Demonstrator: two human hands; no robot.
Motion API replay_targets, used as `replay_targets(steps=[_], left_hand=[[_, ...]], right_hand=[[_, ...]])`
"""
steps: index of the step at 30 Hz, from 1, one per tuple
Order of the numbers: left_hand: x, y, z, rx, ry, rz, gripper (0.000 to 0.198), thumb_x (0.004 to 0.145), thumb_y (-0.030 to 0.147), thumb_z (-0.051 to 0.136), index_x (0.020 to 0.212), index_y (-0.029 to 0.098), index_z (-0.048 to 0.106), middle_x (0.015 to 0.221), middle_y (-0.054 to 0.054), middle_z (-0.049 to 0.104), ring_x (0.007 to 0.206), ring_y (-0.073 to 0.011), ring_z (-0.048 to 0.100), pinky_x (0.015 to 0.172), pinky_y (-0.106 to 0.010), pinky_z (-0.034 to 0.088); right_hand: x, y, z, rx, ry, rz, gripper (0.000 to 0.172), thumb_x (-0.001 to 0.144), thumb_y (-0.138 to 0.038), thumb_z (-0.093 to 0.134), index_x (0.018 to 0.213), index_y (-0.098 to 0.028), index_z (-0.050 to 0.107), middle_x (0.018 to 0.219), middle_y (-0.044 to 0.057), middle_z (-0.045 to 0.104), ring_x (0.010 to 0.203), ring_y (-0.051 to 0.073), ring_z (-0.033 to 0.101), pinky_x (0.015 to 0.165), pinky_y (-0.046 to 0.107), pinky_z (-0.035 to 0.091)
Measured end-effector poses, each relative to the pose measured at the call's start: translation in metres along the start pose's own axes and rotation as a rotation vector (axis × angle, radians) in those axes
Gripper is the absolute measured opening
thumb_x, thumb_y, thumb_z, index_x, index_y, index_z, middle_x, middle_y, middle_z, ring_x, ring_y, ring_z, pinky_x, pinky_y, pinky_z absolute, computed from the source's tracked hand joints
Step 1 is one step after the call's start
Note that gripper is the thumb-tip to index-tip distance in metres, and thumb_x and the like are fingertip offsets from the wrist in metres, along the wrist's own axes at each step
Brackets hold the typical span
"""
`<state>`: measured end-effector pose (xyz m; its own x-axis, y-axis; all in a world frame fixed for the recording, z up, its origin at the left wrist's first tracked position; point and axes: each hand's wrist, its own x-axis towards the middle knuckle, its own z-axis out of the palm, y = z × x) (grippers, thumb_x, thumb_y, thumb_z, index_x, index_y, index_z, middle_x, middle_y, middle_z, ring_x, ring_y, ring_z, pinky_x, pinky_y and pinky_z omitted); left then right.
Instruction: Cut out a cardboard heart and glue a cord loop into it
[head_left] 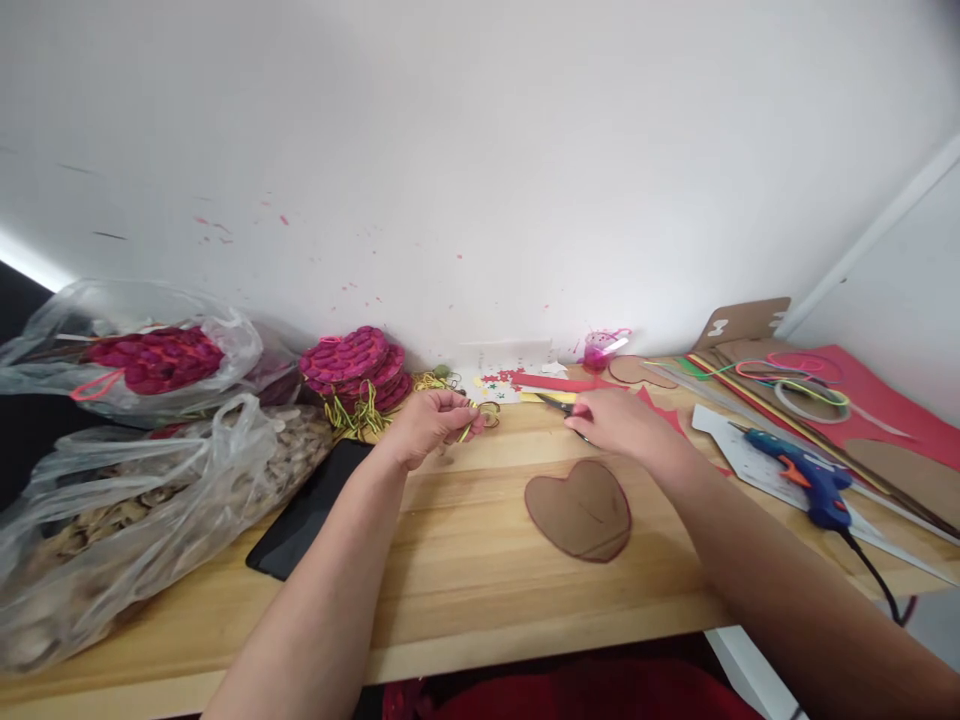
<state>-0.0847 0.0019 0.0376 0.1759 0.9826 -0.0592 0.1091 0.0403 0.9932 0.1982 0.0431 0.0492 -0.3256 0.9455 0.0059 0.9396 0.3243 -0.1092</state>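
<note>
My left hand (429, 428) is closed in a pinch on a yellow-and-dark cord (487, 410), whose loose ends curl out to the right of the fingertips. In my right hand (609, 418) is a pair of dark-handled scissors (555, 402), blades pointing left toward the cord but apart from it. Below and between the hands lies a brown cardboard heart (577, 510) with a dark red edge, flat on the table. Small red and dark star-shaped pieces (504, 379) are scattered just beyond the hands.
At left are plastic bags (172, 510), a black tablet-like slab (300, 520) and stacked magenta pieces (352, 365). A blue glue gun (817, 485) rests at right, near coloured cords (814, 400) and red sheets (885, 390). The wooden table (465, 600) meets a white wall behind.
</note>
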Motion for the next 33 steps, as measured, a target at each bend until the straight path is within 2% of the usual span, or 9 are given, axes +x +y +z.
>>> replay_targets(steps=[4,7,10,12,16,20,23,27,33], left_hand=[[-0.001,0.003,-0.001,-0.006,-0.006,-0.005,0.029,0.072,0.041,0.077,0.073,0.013,0.069,0.073,-0.007,0.072,0.051,-0.0087,0.047,0.049,-0.023,0.031],[-0.001,0.003,-0.002,-0.008,0.004,-0.002,0.028,0.072,0.04,0.077,0.074,0.013,0.069,0.073,-0.007,0.072,0.052,-0.0094,0.05,0.051,-0.023,0.032],[0.0,0.001,-0.003,-0.029,0.014,-0.008,0.027,0.072,0.039,0.077,0.074,0.013,0.07,0.073,-0.007,0.073,0.057,-0.0112,0.056,0.055,-0.024,0.037],[0.001,-0.001,-0.004,-0.039,0.012,-0.012,0.027,0.072,0.039,0.077,0.074,0.014,0.07,0.073,-0.007,0.073,0.059,-0.0124,0.059,0.056,-0.024,0.039],[0.0,0.0,-0.004,-0.051,0.024,-0.03,0.026,0.071,0.038,0.078,0.073,0.014,0.07,0.074,-0.007,0.074,0.062,-0.0136,0.062,0.057,-0.025,0.042],[-0.001,0.004,-0.002,-0.102,0.017,-0.046,0.025,0.07,0.036,0.08,0.071,0.014,0.068,0.076,-0.008,0.074,0.063,-0.0136,0.063,0.06,-0.025,0.045],[-0.001,0.006,-0.002,-0.126,0.008,-0.055,0.025,0.07,0.035,0.081,0.07,0.014,0.068,0.076,-0.008,0.074,0.063,-0.0136,0.063,0.061,-0.025,0.047],[-0.001,0.007,-0.002,-0.145,0.008,-0.078,0.028,0.068,0.038,0.083,0.071,0.014,0.069,0.077,-0.009,0.074,0.066,-0.0145,0.065,0.064,-0.025,0.048],[-0.002,0.007,-0.002,-0.08,-0.023,-0.082,0.028,0.07,0.04,0.081,0.071,0.014,0.071,0.077,-0.009,0.074,0.068,-0.0139,0.062,0.06,-0.024,0.043]], right_hand=[[-0.012,0.033,0.011,-0.015,-0.063,0.069,0.018,0.089,-0.031,0.06,0.08,-0.018,0.068,0.087,0.009,0.073,0.078,0.023,0.065,0.061,0.03,0.036],[-0.013,0.042,0.019,0.036,-0.045,0.091,0.014,0.088,-0.031,0.06,0.088,-0.018,0.066,0.092,0.008,0.073,0.082,0.023,0.066,0.064,0.029,0.039],[-0.011,0.041,0.024,0.042,0.005,0.114,0.018,0.088,-0.035,0.06,0.092,-0.018,0.065,0.095,0.009,0.074,0.084,0.025,0.066,0.065,0.03,0.039],[-0.01,0.037,0.026,0.037,0.03,0.067,0.02,0.088,-0.035,0.058,0.094,-0.018,0.065,0.098,0.011,0.074,0.087,0.026,0.066,0.067,0.031,0.039],[-0.005,0.034,0.026,0.025,0.017,0.001,0.018,0.083,-0.032,0.064,0.091,-0.016,0.066,0.101,0.014,0.073,0.093,0.028,0.066,0.07,0.031,0.04],[0.001,0.039,0.026,0.04,0.013,0.001,0.014,0.085,-0.03,0.063,0.089,-0.018,0.068,0.098,0.012,0.073,0.091,0.026,0.067,0.07,0.031,0.041],[0.003,0.044,0.028,0.053,0.041,0.022,0.014,0.087,-0.025,0.061,0.097,-0.018,0.068,0.105,0.012,0.073,0.097,0.026,0.066,0.075,0.031,0.043],[0.006,0.045,0.03,0.01,0.073,0.051,0.023,0.085,-0.027,0.066,0.105,-0.015,0.065,0.114,0.015,0.07,0.108,0.029,0.062,0.084,0.034,0.044],[0.006,0.044,0.028,-0.052,0.021,0.049,0.013,0.088,-0.026,0.061,0.092,-0.015,0.065,0.104,0.016,0.071,0.104,0.032,0.063,0.079,0.035,0.042]])
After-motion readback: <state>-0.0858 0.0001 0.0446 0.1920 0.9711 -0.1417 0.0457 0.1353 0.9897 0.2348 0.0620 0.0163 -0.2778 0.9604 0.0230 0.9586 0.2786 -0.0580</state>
